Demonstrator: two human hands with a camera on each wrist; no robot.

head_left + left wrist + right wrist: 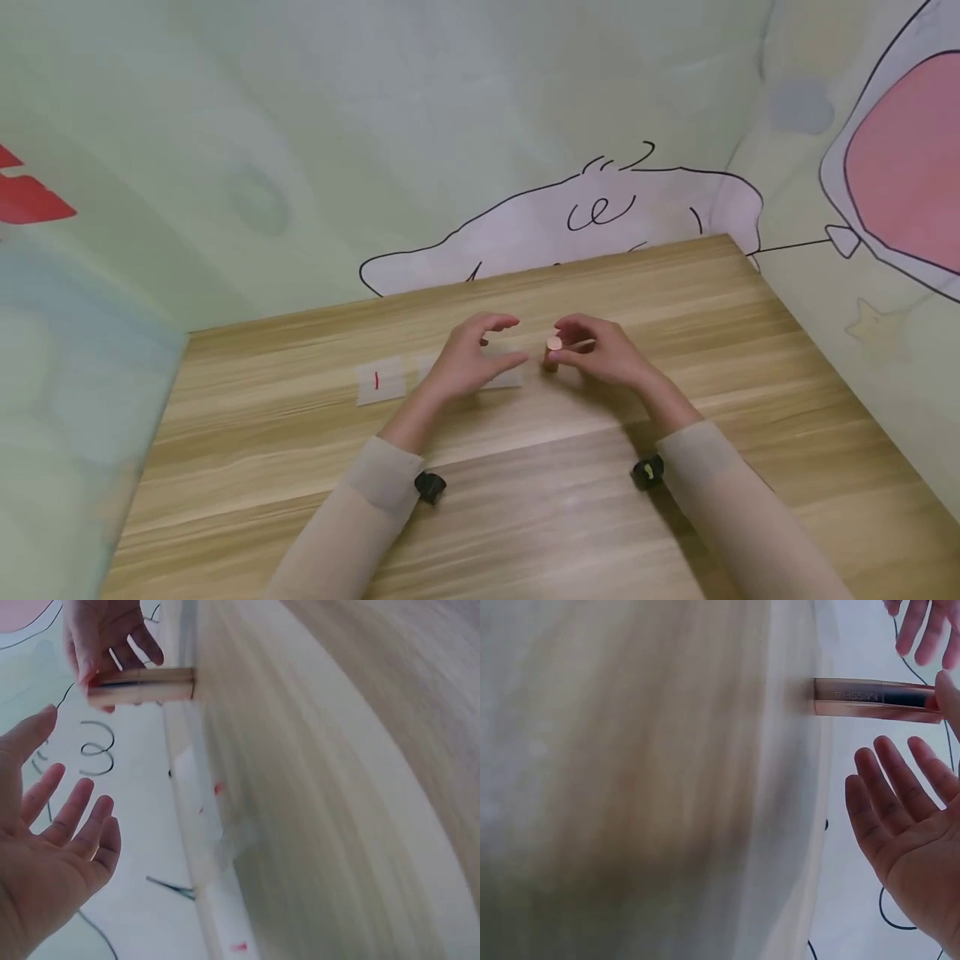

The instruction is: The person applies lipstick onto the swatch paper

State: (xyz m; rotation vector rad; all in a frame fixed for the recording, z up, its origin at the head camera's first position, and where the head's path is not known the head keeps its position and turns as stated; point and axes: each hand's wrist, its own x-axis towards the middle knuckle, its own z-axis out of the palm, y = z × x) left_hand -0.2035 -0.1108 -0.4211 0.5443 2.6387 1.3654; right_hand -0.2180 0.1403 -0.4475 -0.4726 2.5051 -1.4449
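A slim lip gloss tube (551,362) stands upright on the wooden table, pinkish with a dark band and faint lettering in the right wrist view (847,694). My right hand (600,354) is beside it, the thumb at the tube's top end; the right wrist view shows the other fingers (885,787) spread apart from it. My left hand (468,358) hovers to the left with thumb and fingers parted, holding nothing. Beneath and beside that hand lie white paper squares; the leftmost paper (390,387) bears a red stroke. The left hand partly covers the others.
The wooden table (300,458) reaches back to a wall cloth (450,125) printed with cartoon drawings. Another printed cloth, with a pink balloon (907,158), hangs at the right. Small black wrist cameras (430,487) sit at both sleeves.
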